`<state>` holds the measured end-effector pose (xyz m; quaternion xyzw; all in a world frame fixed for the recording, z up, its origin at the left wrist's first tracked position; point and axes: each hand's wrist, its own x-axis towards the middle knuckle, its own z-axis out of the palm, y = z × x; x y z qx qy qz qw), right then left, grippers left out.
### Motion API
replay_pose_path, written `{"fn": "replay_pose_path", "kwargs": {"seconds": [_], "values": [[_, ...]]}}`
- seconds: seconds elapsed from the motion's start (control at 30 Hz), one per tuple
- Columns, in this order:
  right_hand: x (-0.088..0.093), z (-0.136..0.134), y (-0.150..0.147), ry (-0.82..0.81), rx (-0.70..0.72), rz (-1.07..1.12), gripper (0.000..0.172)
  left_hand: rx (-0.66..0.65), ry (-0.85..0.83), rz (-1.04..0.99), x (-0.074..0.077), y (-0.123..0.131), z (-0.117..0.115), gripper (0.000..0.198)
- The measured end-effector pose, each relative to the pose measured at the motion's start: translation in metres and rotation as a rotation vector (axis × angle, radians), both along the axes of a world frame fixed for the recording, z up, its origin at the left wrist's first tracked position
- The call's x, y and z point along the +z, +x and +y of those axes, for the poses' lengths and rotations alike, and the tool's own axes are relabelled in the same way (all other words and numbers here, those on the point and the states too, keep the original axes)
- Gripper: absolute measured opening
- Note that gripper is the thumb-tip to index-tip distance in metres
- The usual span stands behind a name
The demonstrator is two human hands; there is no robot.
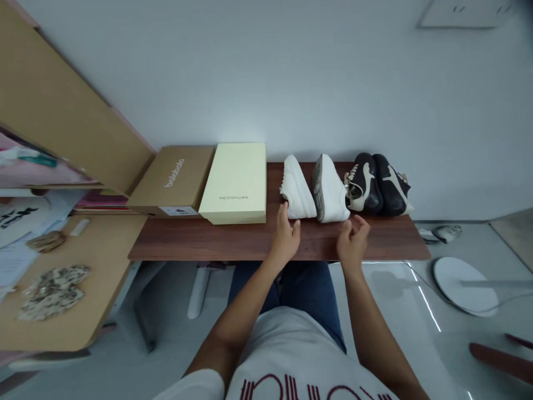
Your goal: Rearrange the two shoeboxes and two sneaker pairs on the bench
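Two white sneakers lie on their sides on the brown wooden tabletop, soles turned toward each other with a narrow gap between. The left white sneaker (298, 189) has its laces to the left; the right white sneaker (332, 190) shows part of a grey sole. My left hand (286, 236) is just in front of the left sneaker, thumb and fingers apart, with its fingertips close to the near end; I cannot tell if they touch. Close to the near end of the right sneaker, my right hand (352, 241) has its fingers partly curled and apart, holding nothing.
Left of the sneakers sit a pale yellow shoebox (235, 178) and a brown shoebox (179, 175). A pair of black-and-cream sneakers (378, 186) stands on the right. The tabletop (187, 239) backs onto a wall. A desk (104, 278) adjoins at left; a white disc-shaped base (464, 286) is on the floor.
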<state>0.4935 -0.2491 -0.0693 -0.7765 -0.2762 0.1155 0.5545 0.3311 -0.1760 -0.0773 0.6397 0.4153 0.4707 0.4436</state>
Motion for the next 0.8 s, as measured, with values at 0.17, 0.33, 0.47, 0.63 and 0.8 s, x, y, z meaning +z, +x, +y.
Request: {"fn": "replay_pose_path", "kwargs": {"seconds": [0.17,0.33,0.47,0.63,0.8], "values": [[0.019,0.006,-0.08,0.181,0.417,0.022,0.051,0.55,0.163,0.025,-0.007,-0.106,-0.004,0.06],[0.022,0.1,-0.128,0.048,0.673,0.306,0.08,0.667,-0.208,0.073,-0.01,-0.156,0.057,0.065],[0.008,0.136,-0.137,0.065,0.663,0.48,0.073,0.608,-0.173,0.053,0.009,-0.155,0.062,0.067],[-0.004,0.105,-0.154,0.132,0.681,0.782,0.061,0.526,0.483,0.213,0.059,-0.126,0.032,0.059],[0.02,0.077,-0.141,0.193,0.55,0.801,0.054,0.22,0.787,0.406,0.087,-0.118,0.025,0.061]]}}
